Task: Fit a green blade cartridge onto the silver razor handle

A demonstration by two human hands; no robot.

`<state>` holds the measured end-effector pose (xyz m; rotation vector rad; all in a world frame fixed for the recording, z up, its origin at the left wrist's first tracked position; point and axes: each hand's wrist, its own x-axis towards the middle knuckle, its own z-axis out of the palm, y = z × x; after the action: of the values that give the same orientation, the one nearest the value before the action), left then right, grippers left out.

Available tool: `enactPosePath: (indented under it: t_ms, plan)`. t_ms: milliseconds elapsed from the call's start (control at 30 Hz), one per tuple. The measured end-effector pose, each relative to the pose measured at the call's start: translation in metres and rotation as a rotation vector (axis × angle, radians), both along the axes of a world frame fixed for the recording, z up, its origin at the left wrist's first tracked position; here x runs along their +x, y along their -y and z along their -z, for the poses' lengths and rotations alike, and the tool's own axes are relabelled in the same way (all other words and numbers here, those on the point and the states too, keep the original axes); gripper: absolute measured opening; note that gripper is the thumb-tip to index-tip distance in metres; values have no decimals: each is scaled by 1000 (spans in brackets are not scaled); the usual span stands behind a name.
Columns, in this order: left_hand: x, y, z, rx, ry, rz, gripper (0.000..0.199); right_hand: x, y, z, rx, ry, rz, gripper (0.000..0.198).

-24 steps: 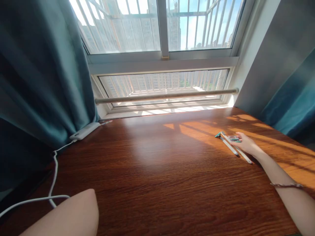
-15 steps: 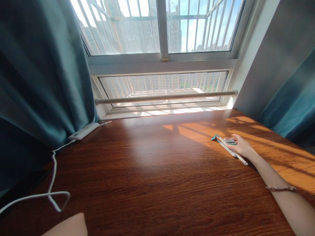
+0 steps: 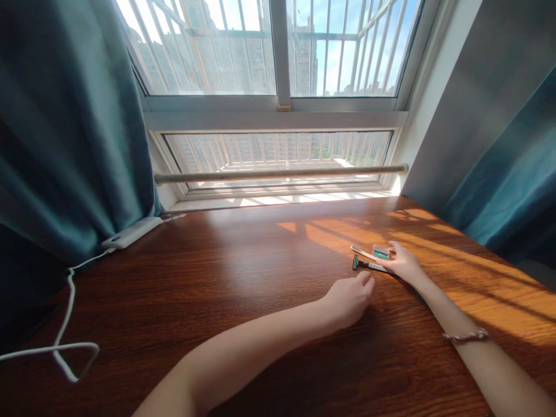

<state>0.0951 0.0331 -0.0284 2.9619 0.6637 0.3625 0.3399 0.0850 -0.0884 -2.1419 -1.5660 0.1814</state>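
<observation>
My right hand (image 3: 402, 262) is closed around a small clear case (image 3: 381, 252) with green razor cartridges inside, on the table's right side. A white toothbrush (image 3: 364, 252) and a razor (image 3: 362, 263) with a black and green head lie under its thumb side, heads pointing left. The palm hides their handle ends, so I cannot tell whether they are gripped too. My left hand (image 3: 350, 298) is just in front of the razor, apart from it. Its fingers are curled and nothing shows in them.
The brown wooden table (image 3: 243, 278) runs to the window (image 3: 278, 174). A white power strip (image 3: 132, 233) with a white cable (image 3: 67, 313) lies at the left, by a blue curtain (image 3: 82, 116). Sunlight stripes the right side.
My left arm has come in from the bottom left, its hand reaching near the razor. The razor and toothbrush have turned and spread apart, heads more to the left. The view has shifted slightly.
</observation>
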Motion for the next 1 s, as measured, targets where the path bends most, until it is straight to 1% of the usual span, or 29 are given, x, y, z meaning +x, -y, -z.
enactPosePath:
  t_ms: [33,67,133,200,333,433,567,667,733,833,1000]
  plan:
    - [15,-2,4,97,-28,-26,25,0,1,-2,-6,10,3,73]
    - [28,-4,8,123,-33,-29,28,1,2,-3,-14,21,7,72]
    - [51,-8,13,146,-36,-38,29,4,5,-7,-37,38,12,69]
    - [67,-13,17,159,-45,-53,26,8,8,-10,-66,43,2,64]
    - [81,-25,23,166,-67,-67,23,13,9,-11,-102,38,-58,52]
    - [80,-33,25,173,-79,-88,24,12,5,-7,-86,59,-68,59]
    - [70,-44,22,181,-101,-108,23,11,0,-4,-60,96,-59,77]
    - [54,-52,17,191,-118,-73,21,11,-2,-5,-55,110,-81,86]
    - [40,-57,13,199,-131,-52,22,11,-3,-6,-55,114,-95,86]
    - [13,-61,7,214,-145,-40,20,4,-5,-8,-57,117,-95,78]
    - [-39,-63,1,234,-162,-60,13,-26,-5,-12,-64,123,-81,68]
